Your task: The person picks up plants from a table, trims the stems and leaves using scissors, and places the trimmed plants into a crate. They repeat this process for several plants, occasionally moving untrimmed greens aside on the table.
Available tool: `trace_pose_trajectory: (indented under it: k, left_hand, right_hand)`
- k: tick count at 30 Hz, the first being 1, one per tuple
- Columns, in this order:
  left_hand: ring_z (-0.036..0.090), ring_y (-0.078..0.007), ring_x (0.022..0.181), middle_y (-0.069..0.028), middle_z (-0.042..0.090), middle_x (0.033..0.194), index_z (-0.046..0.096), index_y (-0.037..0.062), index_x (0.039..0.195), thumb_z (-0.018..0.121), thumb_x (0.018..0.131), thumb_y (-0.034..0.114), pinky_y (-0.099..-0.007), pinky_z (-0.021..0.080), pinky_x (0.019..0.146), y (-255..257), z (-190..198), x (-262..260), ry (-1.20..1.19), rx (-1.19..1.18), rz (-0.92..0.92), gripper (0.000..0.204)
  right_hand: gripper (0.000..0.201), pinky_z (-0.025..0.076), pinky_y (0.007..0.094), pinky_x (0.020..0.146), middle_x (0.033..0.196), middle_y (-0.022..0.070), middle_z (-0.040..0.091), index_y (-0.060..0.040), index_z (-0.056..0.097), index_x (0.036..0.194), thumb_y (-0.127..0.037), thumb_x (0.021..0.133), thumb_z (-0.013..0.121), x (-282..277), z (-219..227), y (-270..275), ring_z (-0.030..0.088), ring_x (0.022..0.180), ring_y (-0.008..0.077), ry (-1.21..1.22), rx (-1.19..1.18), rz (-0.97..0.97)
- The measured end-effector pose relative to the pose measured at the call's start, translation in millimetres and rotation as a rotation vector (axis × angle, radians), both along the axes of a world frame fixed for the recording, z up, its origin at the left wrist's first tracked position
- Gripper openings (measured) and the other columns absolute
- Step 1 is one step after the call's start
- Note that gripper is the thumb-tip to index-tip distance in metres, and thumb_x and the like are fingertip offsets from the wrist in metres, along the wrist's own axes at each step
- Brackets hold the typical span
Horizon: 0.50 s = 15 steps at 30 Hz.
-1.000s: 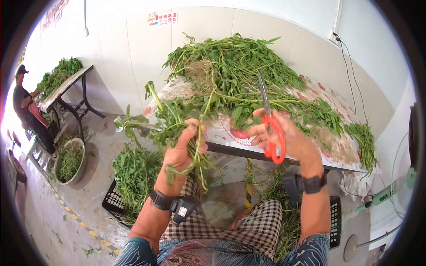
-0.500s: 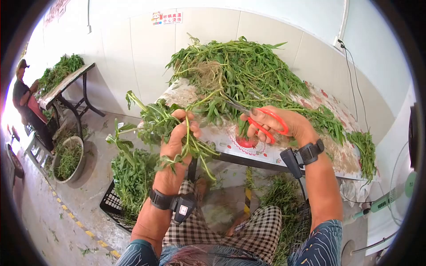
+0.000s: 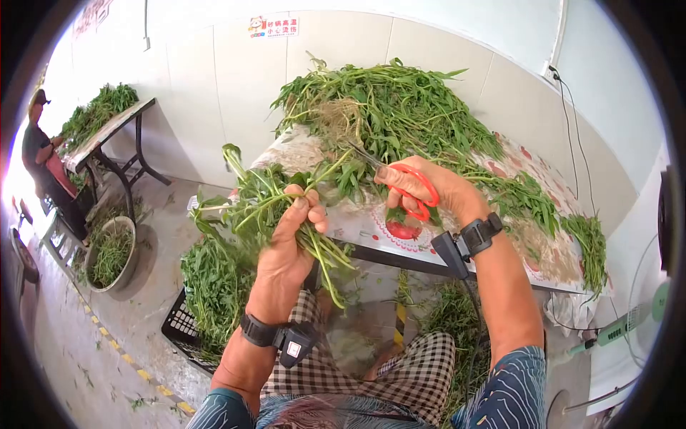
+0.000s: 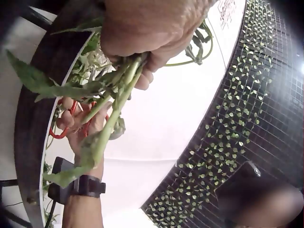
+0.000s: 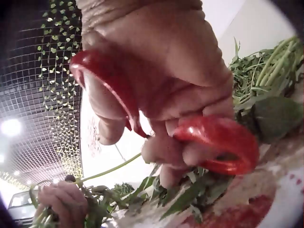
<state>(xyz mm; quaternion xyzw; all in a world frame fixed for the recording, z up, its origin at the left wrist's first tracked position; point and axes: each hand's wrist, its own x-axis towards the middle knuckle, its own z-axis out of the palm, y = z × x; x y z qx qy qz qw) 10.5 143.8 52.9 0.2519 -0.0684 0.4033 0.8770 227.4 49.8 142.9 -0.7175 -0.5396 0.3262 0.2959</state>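
Observation:
My left hand (image 3: 289, 239) grips a bunch of leafy green stems (image 3: 325, 250) left of the table's front edge; in the left wrist view the stems (image 4: 114, 116) hang out of the fist (image 4: 147, 33). With fingers through the loops of red-handled scissors (image 3: 416, 187), my right hand (image 3: 437, 189) holds them over the table edge. The blades point up and left, by the tip of a stem that reaches from the bunch. In the right wrist view, thumb and fingers of the hand (image 5: 161, 80) pass through the red handles (image 5: 223, 142).
A large heap of plants (image 3: 400, 107) covers the patterned table (image 3: 550, 250). Below left stands a black crate (image 3: 179, 325) with greens; further left are a round basin (image 3: 128, 275), a second table (image 3: 107, 136) and a person (image 3: 43, 157). A green fan (image 3: 622, 322) stands right.
The scissors, first upright at the right, have swung left to the held stem. My left hand has shifted slightly, with the bunch still in it.

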Motion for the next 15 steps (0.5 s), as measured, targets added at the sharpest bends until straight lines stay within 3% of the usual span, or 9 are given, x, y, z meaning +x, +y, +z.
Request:
trace_pose_trajectory:
  k: [4, 7, 10, 13, 15]
  left_hand:
    - [0.049, -0.0123, 0.073, -0.0064, 0.054, 0.094, 0.052, 0.0101, 0.104, 0.055, 0.087, 0.007, -0.0256, 0.046, 0.061, 2.9, 2.4, -2.0, 0.056, 0.015, 0.066, 0.017]
    - [0.052, -0.0144, 0.070, -0.0074, 0.056, 0.086, 0.055, 0.0081, 0.099, 0.057, 0.085, 0.004, -0.0272, 0.046, 0.057, 13.3, 0.7, -2.2, 0.080, -0.023, 0.149, 0.015]
    - [0.052, -0.0139, 0.069, -0.0063, 0.056, 0.087, 0.055, 0.0089, 0.100, 0.056, 0.086, 0.006, -0.0270, 0.046, 0.056, 28.2, -5.4, -4.5, 0.110, 0.073, 0.207, 0.015]
    - [0.052, -0.0142, 0.078, -0.0036, 0.054, 0.089, 0.055, 0.0078, 0.103, 0.056, 0.087, 0.015, -0.0264, 0.047, 0.064, 23.8, 5.1, -13.6, 0.291, 0.140, 0.308, 0.017]
    - [0.054, -0.0164, 0.083, -0.0021, 0.052, 0.090, 0.053, 0.0083, 0.103, 0.054, 0.089, 0.023, -0.0301, 0.049, 0.071, 19.2, 15.3, -19.8, 0.417, 0.207, 0.400, 0.020]
  right_hand:
    - [0.055, 0.038, 0.0248, 0.036, 0.056, 0.0071, 0.056, -0.0034, 0.053, 0.070, -0.057, 0.080, 0.055, -4.6, -5.3, -3.5, 0.047, 0.041, 0.0080, -0.051, 0.079, 0.003]
    - [0.053, 0.036, 0.0250, 0.035, 0.053, 0.0056, 0.054, -0.0040, 0.052, 0.067, -0.054, 0.082, 0.054, -7.9, -6.8, -10.7, 0.046, 0.040, 0.0076, -0.073, 0.100, -0.046]
    - [0.050, 0.036, 0.0245, 0.035, 0.057, 0.0059, 0.056, -0.0030, 0.054, 0.078, -0.053, 0.083, 0.054, -4.5, -7.6, -22.9, 0.045, 0.039, 0.0078, -0.001, 0.090, -0.111]
    - [0.044, 0.037, 0.0221, 0.039, 0.066, 0.0056, 0.052, -0.0055, 0.052, 0.085, -0.049, 0.084, 0.055, -1.9, -5.0, -44.7, 0.045, 0.045, 0.0072, 0.298, 0.208, -0.148]
    - [0.042, 0.039, 0.0193, 0.043, 0.073, 0.0068, 0.052, -0.0068, 0.051, 0.093, -0.048, 0.086, 0.053, -2.3, 0.1, -54.4, 0.049, 0.053, 0.0068, 0.648, 0.253, -0.142]
